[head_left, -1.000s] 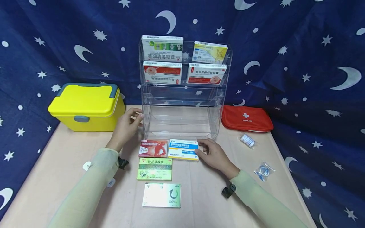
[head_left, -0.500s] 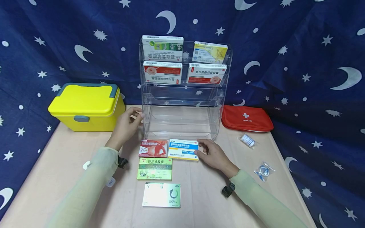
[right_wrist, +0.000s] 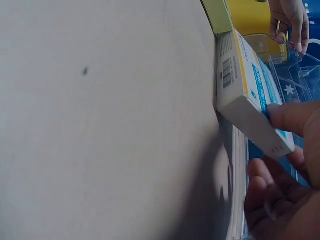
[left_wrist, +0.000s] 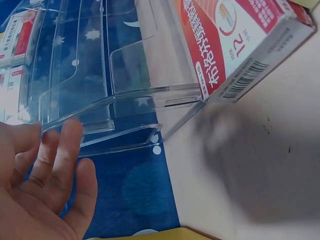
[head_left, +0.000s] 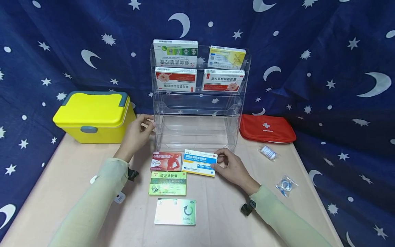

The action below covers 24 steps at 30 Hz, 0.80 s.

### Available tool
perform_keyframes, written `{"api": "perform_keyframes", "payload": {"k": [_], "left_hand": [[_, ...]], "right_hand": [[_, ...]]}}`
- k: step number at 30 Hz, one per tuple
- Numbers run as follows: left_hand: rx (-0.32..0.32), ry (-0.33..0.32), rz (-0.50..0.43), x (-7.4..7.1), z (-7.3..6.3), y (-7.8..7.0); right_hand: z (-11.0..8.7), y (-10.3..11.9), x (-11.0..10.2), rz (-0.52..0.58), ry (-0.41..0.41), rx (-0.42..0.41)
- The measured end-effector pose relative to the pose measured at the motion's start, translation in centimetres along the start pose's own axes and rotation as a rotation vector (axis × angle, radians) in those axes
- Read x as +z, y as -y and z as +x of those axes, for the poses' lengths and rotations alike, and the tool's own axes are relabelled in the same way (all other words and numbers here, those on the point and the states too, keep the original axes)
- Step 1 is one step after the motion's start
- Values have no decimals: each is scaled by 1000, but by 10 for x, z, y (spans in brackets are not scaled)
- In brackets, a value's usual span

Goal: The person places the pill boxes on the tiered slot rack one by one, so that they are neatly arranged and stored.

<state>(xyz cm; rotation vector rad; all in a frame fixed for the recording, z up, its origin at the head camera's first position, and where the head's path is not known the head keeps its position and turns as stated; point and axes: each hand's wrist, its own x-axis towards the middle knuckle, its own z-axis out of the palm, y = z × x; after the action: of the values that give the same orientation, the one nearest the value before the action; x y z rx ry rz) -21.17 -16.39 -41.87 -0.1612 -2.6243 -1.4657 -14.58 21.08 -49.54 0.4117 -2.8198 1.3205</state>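
Note:
My right hand (head_left: 232, 168) pinches the right end of a white, blue and yellow medicine box (head_left: 199, 163), thumb on its printed face. In the right wrist view that box (right_wrist: 245, 90) is tipped, its outer end raised off the table. Loosely bent fingers of my left hand (head_left: 137, 135) rest at the left side of a clear tiered rack (head_left: 194, 139); in the left wrist view the fingertips are right at the rack's side edge (left_wrist: 100, 102). A red medicine box (head_left: 166, 161) lies beside the held one, with a yellow-green box (head_left: 167, 183) and a silvery-green box (head_left: 175, 211) nearer me.
Medicine boxes (head_left: 176, 53) stand in the rack's two upper tiers. A yellow case (head_left: 92, 116) with grey trim is to the left. On the right are a red first aid pouch (head_left: 266, 128), a wrapped roll (head_left: 268, 152) and a small bag with a blue-white item (head_left: 286, 185).
My right hand has lifted the right end of the blue and white medicine box, which now sits slightly tilted. The left hand stays at the rack's side.

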Motion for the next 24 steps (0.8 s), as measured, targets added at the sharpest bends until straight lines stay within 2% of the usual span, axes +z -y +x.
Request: {"api": "perform_keyframes", "payload": {"k": [8, 18, 24], "left_hand": [[-1, -5, -9, 2, 0, 1], [-6, -13, -7, 2, -2, 2], [-9, -12, 0, 3, -1, 3]], "right_hand": [[-2, -1, -3, 23, -47, -118], [-10, -5, -6, 59, 35, -301], [-10, -4, -6, 74, 48, -322]]}}
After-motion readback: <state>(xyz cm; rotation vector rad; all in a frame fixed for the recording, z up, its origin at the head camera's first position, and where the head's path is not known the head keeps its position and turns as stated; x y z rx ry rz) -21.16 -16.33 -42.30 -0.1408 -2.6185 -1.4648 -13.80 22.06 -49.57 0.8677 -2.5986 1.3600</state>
